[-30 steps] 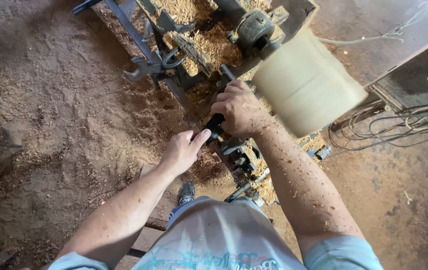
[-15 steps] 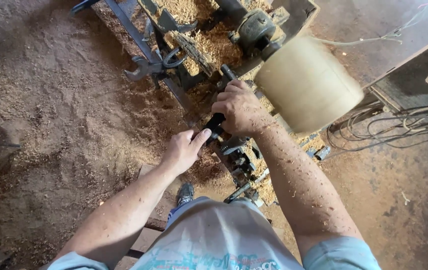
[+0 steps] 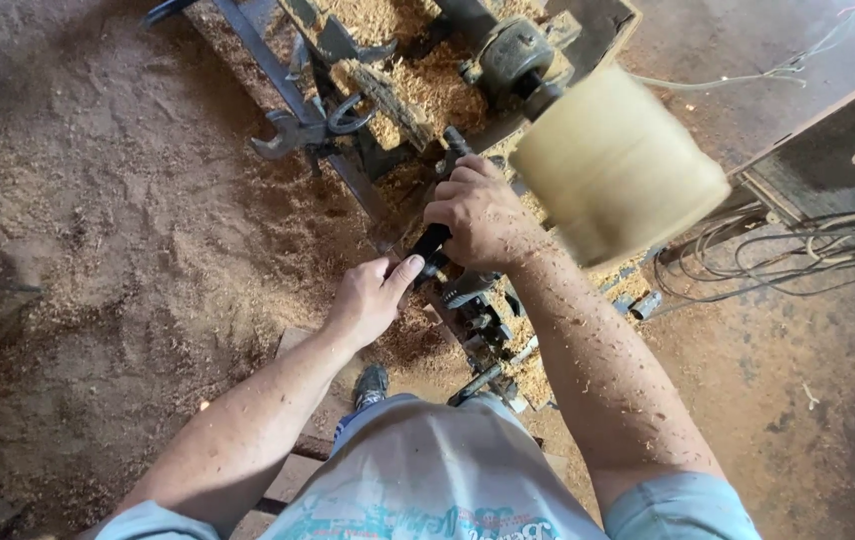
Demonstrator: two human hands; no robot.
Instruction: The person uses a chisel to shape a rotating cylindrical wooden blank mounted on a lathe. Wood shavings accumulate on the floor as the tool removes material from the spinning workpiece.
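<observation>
I look down at a wood lathe point(image 3: 508, 50) covered in shavings. A pale wooden block point(image 3: 613, 165) is mounted on it and looks blurred, as if spinning. My right hand point(image 3: 483, 215) is closed over the front part of a dark turning tool point(image 3: 435, 240), just left of the block. My left hand point(image 3: 368, 300) grips the tool's dark handle end, nearer my body. The tool's tip is hidden behind my right hand. Wood chips cling to my right forearm.
Sawdust and shavings point(image 3: 148, 230) cover the floor on the left. Metal rails and clamps point(image 3: 308, 120) of the lathe bed run up to the left. A bundle of cables point(image 3: 788, 260) lies at the right beside a dark cabinet point(image 3: 828, 160). My shoe point(image 3: 373, 383) stands on a wooden pallet.
Both hands keep their grip on the tool and have hardly moved. The block still looks blurred.
</observation>
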